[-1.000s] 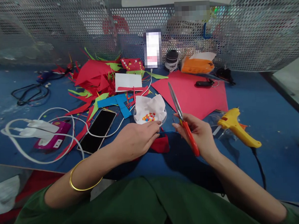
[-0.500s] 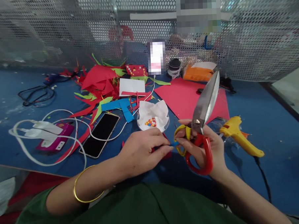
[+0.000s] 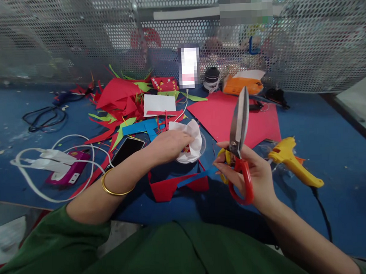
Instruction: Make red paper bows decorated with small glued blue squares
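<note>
My left hand [image 3: 173, 144] reaches over the round clear dish [image 3: 204, 146] lined with white paper [image 3: 196, 137]; its fingertips are bent down at the paper, and what they grip, if anything, is hidden. My right hand [image 3: 248, 170] is closed round red-handled scissors [image 3: 241, 118], blades pointing up. The same hand holds a yellow ring-shaped piece [image 3: 223, 173] and pinches one end of a blue strip [image 3: 198, 176]. That strip slants down to the left, across a folded red paper piece [image 3: 163, 189] on the table.
A yellow glue gun [image 3: 293, 164] lies at the right. Red paper [image 3: 239, 114] is spread behind my right hand. Left are a phone [image 3: 127, 149], white cables and a purple power block [image 3: 71, 170]. Paper scraps [image 3: 120, 93], a lit phone [image 3: 189, 68] and a mesh panel [image 3: 84, 40] stand farther back.
My left hand has moved from beside the right hand up and left to the dish. The red piece and the blue strip now show more fully. The scissors have tilted more upright.
</note>
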`<action>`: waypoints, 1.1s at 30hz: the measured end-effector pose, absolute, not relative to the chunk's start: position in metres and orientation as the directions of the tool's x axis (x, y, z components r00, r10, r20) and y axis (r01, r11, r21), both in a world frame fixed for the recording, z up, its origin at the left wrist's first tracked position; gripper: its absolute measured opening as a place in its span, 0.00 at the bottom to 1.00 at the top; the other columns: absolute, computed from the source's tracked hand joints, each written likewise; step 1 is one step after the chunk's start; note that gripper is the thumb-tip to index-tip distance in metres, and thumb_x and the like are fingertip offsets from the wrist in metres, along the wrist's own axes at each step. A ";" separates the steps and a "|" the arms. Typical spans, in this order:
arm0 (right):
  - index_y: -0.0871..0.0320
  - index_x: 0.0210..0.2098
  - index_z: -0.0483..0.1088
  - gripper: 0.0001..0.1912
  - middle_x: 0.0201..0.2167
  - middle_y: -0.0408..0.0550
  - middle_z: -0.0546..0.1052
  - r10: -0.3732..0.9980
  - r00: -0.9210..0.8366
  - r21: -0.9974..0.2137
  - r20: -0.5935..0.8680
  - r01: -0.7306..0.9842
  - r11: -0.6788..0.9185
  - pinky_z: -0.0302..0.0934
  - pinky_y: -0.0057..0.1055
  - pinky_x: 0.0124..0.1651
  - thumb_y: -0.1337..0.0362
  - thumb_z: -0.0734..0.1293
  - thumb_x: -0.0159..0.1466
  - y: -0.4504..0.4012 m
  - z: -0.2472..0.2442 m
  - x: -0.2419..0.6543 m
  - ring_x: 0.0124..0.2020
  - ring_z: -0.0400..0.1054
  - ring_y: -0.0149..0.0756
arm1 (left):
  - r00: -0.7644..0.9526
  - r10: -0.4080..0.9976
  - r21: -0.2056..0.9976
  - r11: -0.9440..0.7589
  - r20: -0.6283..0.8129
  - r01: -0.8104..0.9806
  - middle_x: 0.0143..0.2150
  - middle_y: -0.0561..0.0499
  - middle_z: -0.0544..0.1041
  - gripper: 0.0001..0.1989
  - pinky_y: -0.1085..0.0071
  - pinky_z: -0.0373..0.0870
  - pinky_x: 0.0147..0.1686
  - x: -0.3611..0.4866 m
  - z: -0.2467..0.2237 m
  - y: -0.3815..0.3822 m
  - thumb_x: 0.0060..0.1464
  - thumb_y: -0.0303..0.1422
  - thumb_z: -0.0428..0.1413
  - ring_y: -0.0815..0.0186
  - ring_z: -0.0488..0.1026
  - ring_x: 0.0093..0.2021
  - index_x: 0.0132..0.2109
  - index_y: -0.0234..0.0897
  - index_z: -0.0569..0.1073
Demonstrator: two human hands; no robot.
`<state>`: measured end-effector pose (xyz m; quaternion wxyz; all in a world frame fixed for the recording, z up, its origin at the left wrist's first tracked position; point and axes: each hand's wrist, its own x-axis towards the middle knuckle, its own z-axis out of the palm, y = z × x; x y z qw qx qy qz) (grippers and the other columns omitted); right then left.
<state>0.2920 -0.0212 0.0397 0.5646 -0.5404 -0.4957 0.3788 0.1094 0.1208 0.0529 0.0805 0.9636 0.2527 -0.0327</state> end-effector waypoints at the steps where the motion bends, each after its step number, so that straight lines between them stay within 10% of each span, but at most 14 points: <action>1: 0.51 0.47 0.73 0.19 0.30 0.39 0.76 0.966 0.211 -0.986 0.147 0.104 0.128 0.74 0.28 0.30 0.65 0.73 0.56 -0.021 0.039 0.292 0.29 0.74 0.31 | 0.862 0.493 0.137 -0.852 -0.116 0.506 0.47 0.43 0.81 0.14 0.63 0.71 0.44 0.110 0.053 0.120 0.58 0.22 0.50 0.57 0.77 0.46 0.47 0.35 0.77; 18: 0.50 0.49 0.73 0.19 0.30 0.40 0.76 0.977 0.171 -0.986 0.124 0.129 0.102 0.73 0.31 0.32 0.66 0.72 0.57 -0.022 0.033 0.294 0.29 0.73 0.32 | 0.883 0.461 0.126 -0.874 -0.088 0.469 0.56 0.42 0.77 0.23 0.62 0.70 0.48 0.106 0.044 0.126 0.55 0.24 0.52 0.54 0.74 0.54 0.58 0.38 0.73; 25: 0.51 0.47 0.73 0.18 0.29 0.39 0.76 0.970 0.205 -0.984 0.131 0.147 0.102 0.71 0.29 0.31 0.65 0.73 0.57 -0.019 0.038 0.294 0.27 0.72 0.31 | 0.758 0.653 0.117 -0.752 -0.012 0.649 0.53 0.38 0.79 0.22 0.60 0.70 0.48 0.105 0.060 0.105 0.61 0.25 0.47 0.53 0.76 0.53 0.61 0.32 0.71; 33: 0.51 0.47 0.73 0.18 0.30 0.39 0.77 0.964 0.224 -0.982 0.145 0.152 0.112 0.70 0.27 0.30 0.65 0.73 0.57 -0.020 0.038 0.296 0.26 0.72 0.29 | 0.561 0.825 0.407 -0.534 0.061 0.741 0.49 0.43 0.82 0.38 0.63 0.72 0.41 0.108 0.060 0.071 0.54 0.51 0.60 0.52 0.79 0.47 0.65 0.32 0.64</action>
